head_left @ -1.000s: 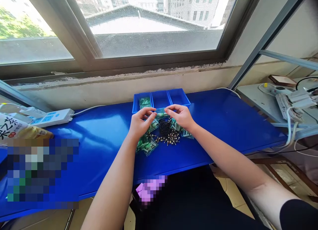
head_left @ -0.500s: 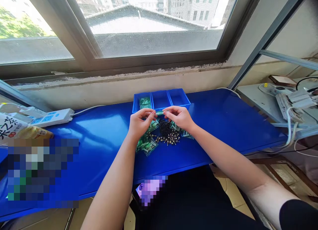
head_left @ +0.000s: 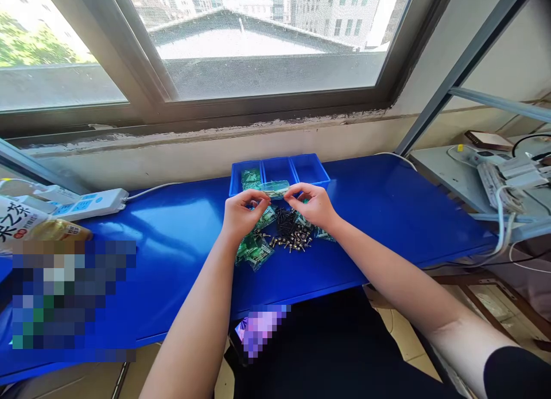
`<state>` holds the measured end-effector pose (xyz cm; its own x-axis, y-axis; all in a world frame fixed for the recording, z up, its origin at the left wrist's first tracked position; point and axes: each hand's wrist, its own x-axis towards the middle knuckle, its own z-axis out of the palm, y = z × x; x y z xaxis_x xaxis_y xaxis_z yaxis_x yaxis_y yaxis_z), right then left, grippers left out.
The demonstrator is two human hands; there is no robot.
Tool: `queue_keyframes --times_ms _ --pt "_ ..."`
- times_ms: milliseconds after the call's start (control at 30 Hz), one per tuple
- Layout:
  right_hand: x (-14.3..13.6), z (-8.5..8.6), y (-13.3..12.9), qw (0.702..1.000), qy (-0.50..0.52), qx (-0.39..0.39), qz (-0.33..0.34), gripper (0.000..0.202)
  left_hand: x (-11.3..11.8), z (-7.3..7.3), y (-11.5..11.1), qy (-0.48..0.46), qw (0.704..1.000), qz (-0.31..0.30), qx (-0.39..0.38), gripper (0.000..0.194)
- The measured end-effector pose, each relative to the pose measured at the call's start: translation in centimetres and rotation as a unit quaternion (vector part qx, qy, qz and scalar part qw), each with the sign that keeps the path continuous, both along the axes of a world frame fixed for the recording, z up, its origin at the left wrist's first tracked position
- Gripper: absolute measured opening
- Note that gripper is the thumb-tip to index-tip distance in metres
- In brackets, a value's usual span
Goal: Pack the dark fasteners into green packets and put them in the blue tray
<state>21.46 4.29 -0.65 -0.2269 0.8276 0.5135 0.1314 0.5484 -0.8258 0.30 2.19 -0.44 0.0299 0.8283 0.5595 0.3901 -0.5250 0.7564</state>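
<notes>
Between my two hands is a small clear-green plastic bag (head_left: 275,187) with pale pieces inside. My left hand (head_left: 246,212) pinches its left end between thumb and fingers. My right hand (head_left: 313,206) pinches the right end the same way. Below them on the table lie more green bags (head_left: 253,251) of small parts, mostly left of centre. A heap of black screw-like pieces (head_left: 284,222) sits under the hands, with small metallic fittings (head_left: 297,238) in front of it. Behind the hands stands a blue three-compartment tray (head_left: 279,170); its left compartment holds green bags (head_left: 251,177).
A white power strip (head_left: 94,204) and a snack packet (head_left: 38,227) lie on the left of the blue table (head_left: 387,204). A phone (head_left: 258,333) with a lit screen rests by my lap. Chargers and cables (head_left: 512,175) crowd a side shelf at right.
The green bag between my fingers has turned and spread flatter, showing more of its face above the fingertips. Both hands stay in nearly the same place.
</notes>
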Motion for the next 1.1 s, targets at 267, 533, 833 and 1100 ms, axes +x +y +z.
queue_keyframes --times_ms 267,533,833,1100 --pt "0.0 0.2 -0.2 0.999 -0.018 -0.040 -0.010 0.020 0.2 0.2 -0.1 0.009 1.000 0.018 -0.023 0.013" --pt "0.0 0.1 -0.1 0.998 -0.017 -0.055 0.015 0.023 0.5 0.4 -0.3 -0.093 0.993 -0.005 -0.070 0.037" --pt "0.0 0.6 -0.5 0.996 -0.011 -0.082 0.027 0.024 -2.3 1.2 0.9 -0.104 0.963 0.247 0.018 0.035" --pt "0.0 0.1 -0.4 0.996 -0.033 -0.075 0.046 0.021 -3.8 0.7 2.2 0.026 0.931 0.364 0.023 0.016"
